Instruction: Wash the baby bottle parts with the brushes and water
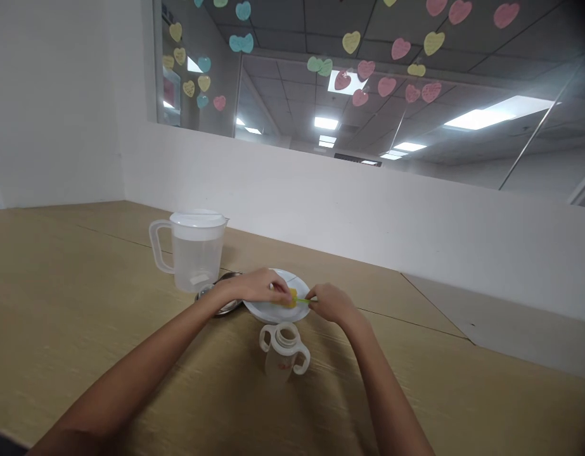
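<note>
Over a white plate (268, 313), my left hand (266, 286) is closed on a small yellow piece (292, 297), whose kind I cannot make out. My right hand (331, 302) pinches a thin green stick (302, 300) whose other end meets the yellow piece. Whether the stick goes inside the piece is hidden. Just in front of the plate stands a translucent two-handled baby bottle (285, 354), upright and without a lid, its round mouth showing.
A clear plastic pitcher (197, 250) with a white lid stands to the left of the plate. Partly behind my left wrist lies a round metal dish (230, 308). The wooden tabletop (83, 304) meets a white wall (321, 196) with a window above.
</note>
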The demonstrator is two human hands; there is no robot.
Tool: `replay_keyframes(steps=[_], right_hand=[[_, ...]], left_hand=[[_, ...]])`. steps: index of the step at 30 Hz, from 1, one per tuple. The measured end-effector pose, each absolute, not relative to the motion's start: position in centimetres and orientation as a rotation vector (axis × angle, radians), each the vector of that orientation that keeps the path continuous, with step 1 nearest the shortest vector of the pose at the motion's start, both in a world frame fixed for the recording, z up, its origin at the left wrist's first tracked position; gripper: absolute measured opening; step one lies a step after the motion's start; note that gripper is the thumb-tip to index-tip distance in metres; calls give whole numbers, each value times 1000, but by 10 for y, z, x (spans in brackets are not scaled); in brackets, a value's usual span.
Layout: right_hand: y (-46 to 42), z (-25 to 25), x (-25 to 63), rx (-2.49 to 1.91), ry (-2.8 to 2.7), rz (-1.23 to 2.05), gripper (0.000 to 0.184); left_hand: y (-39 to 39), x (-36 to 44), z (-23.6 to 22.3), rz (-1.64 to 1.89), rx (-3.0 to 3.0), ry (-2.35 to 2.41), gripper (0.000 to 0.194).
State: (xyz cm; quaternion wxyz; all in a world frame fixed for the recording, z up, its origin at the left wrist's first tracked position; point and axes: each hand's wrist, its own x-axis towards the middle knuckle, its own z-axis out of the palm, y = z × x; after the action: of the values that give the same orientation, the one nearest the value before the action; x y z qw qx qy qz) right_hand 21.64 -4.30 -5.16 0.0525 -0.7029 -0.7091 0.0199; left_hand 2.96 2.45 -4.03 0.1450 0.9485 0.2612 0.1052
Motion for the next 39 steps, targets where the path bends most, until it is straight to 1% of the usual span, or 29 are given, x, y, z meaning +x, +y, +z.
replay_keyframes(steps=[1, 3, 5, 8, 16, 20, 26, 30, 34, 37, 39], right_hand=[[-46, -48, 219, -2124, -2144, 54, 30], [-52, -39, 227, -2106, -2117, 40, 31], [-59, -31, 234, -2087, -2064, 18, 32], [-69, -21, 242, -2062, -1963, -1, 34], [-81, -12, 241, -2059, -1877, 56, 36], [-80, -12, 243, -2050, -1872, 59, 34], [-88, -5, 245, -2018, -1859, -42, 33], [-102, 3, 244, -1961, -1801, -183, 32], [-121, 14, 234, -1862, -1688, -296, 33], [-131, 18, 220, -1734, -1696, -258, 32], [-132, 18, 209, -1686, -1781, -202, 30]], left_hand=[[15, 30, -37, 215, 2661, 598, 31], [-2, 33, -35, 79, 2592, 482, 43], [-14, 37, -39, 16, 2616, 488, 55], [-22, 43, -49, -73, 2658, 470, 63], [-18, 45, -57, -163, 2731, 307, 68], [-17, 43, -52, -127, 2716, 311, 61], [-19, 31, -28, 226, 2614, 425, 59], [-12, 21, -15, 597, 2442, 517, 57], [4, 20, -13, 1021, 2334, 672, 53], [15, 21, -16, 1271, 2335, 911, 52], [18, 21, -17, 1342, 2366, 1021, 49]])
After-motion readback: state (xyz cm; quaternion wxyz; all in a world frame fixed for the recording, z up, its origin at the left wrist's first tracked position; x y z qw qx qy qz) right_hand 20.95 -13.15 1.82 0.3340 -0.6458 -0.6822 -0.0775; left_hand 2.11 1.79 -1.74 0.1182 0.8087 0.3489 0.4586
